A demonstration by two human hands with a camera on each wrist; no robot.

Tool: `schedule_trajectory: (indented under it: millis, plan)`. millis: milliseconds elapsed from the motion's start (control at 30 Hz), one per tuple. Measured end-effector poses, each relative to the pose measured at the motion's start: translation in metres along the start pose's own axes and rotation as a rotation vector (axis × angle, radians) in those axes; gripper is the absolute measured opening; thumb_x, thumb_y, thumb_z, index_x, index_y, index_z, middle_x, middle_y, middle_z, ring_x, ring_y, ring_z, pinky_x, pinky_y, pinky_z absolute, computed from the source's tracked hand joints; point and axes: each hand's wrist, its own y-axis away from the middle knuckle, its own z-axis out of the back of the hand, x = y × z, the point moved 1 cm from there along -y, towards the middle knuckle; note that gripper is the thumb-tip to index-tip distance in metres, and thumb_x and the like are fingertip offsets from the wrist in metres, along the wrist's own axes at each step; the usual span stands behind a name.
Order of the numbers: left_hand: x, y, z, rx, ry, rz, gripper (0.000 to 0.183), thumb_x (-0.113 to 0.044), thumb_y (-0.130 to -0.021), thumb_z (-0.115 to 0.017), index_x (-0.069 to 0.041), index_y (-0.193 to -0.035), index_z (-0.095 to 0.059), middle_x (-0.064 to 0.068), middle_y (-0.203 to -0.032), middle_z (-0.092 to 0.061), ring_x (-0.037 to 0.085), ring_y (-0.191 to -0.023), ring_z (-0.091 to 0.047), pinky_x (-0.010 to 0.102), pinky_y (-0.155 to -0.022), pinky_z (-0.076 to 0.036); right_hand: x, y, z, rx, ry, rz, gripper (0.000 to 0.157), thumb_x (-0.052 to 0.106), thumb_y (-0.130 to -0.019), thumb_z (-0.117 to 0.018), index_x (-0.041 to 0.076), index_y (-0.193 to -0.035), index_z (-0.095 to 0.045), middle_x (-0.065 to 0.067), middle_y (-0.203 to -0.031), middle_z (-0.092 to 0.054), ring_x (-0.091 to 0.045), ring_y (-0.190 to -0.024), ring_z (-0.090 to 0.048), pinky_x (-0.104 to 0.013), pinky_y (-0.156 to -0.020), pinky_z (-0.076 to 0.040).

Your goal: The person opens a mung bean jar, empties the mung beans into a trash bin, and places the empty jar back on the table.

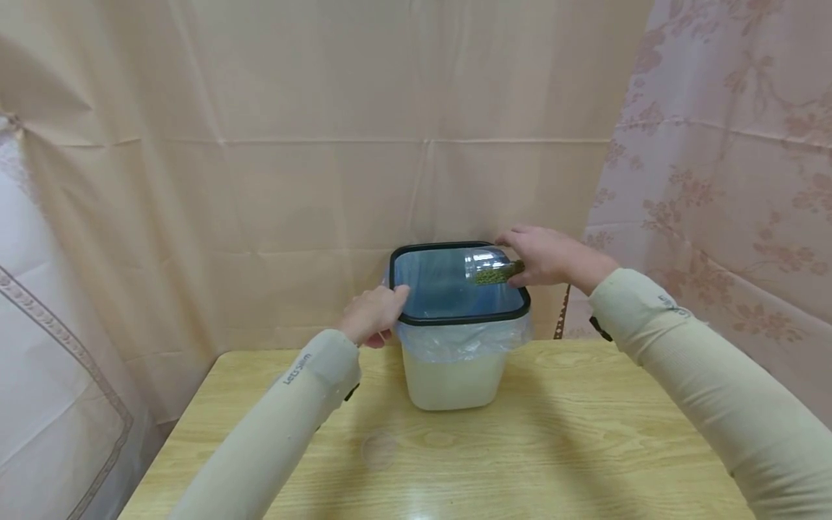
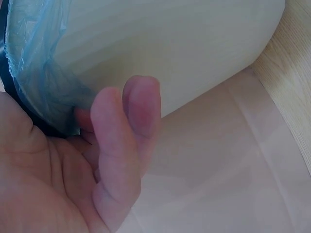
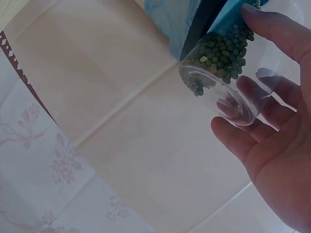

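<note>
My right hand (image 1: 546,254) grips a clear cup (image 1: 479,257) tipped on its side over the mouth of a lined trash bin (image 1: 455,386). Small green beans (image 3: 222,54) lie along the lower side of the cup, some at its base. My left hand (image 1: 377,312) holds the bin's black rim (image 1: 464,318) at the left, thumb on top. In the left wrist view one fingertip presses the bluish plastic bag (image 2: 41,63) under the rim, while two other fingers hang free beside the bin wall.
The bin stands upright on a wood-grain table (image 1: 312,455), near its back edge. A beige curtain (image 1: 312,195) hangs close behind it, and a flowered cloth (image 1: 734,180) hangs at the right.
</note>
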Motion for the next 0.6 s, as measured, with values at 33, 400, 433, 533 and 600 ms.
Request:
schedule_trajectory:
  millis: [33, 400, 433, 533, 600]
  plan:
    - [-0.0005, 0.0001, -0.0001, 0.001, 0.003, -0.002, 0.057, -0.052, -0.1, -0.028, -0.008, -0.099, -0.063, 0.018, -0.091, -0.068, 0.029, -0.065, -0.063, 0.039, -0.059, -0.059, -0.0004, 0.0003, -0.0001, -0.004, 0.001, 0.005, 0.076, 0.023, -0.082, -0.086, -0.002, -0.143, -0.049, -0.022, -0.14, -0.054, -0.042, -0.125, -0.054, -0.059, -0.104, -0.044]
    - [0.0012, 0.0015, 0.0009, -0.001, 0.024, -0.01, 0.056, -0.05, -0.099, -0.028, -0.007, -0.098, -0.063, 0.016, -0.086, -0.066, 0.029, -0.067, -0.064, 0.036, -0.055, -0.057, 0.0039, -0.0006, -0.0028, -0.026, 0.001, 0.037, 0.073, 0.02, -0.082, -0.085, 0.0, -0.143, -0.051, -0.019, -0.134, -0.057, -0.039, -0.12, -0.057, -0.056, -0.101, -0.046]
    - [0.0017, 0.001, 0.001, -0.001, 0.024, -0.009, 0.056, -0.05, -0.099, -0.028, -0.007, -0.097, -0.063, 0.015, -0.085, -0.066, 0.029, -0.066, -0.064, 0.036, -0.055, -0.057, 0.0041, -0.0008, -0.0031, -0.026, 0.003, 0.035, 0.073, 0.02, -0.082, -0.085, 0.0, -0.143, -0.051, -0.019, -0.134, -0.057, -0.038, -0.12, -0.057, -0.056, -0.101, -0.046]
    - [0.0019, -0.0004, 0.0009, 0.002, 0.022, -0.013, 0.056, -0.05, -0.099, -0.028, -0.007, -0.094, -0.063, 0.015, -0.084, -0.066, 0.029, -0.065, -0.064, 0.036, -0.054, -0.057, 0.0045, -0.0013, -0.0031, -0.027, 0.009, 0.032, 0.074, 0.021, -0.082, -0.086, 0.0, -0.143, -0.05, -0.019, -0.133, -0.057, -0.037, -0.119, -0.057, -0.056, -0.101, -0.047]
    - [0.0011, -0.0013, 0.0005, 0.006, 0.024, -0.014, 0.056, -0.05, -0.099, -0.028, -0.007, -0.094, -0.063, 0.015, -0.084, -0.066, 0.029, -0.066, -0.064, 0.037, -0.056, -0.058, 0.0039, 0.0001, -0.0023, -0.024, 0.011, 0.025, 0.074, 0.021, -0.082, -0.086, 0.0, -0.144, -0.05, -0.019, -0.135, -0.057, -0.038, -0.12, -0.057, -0.056, -0.101, -0.046]
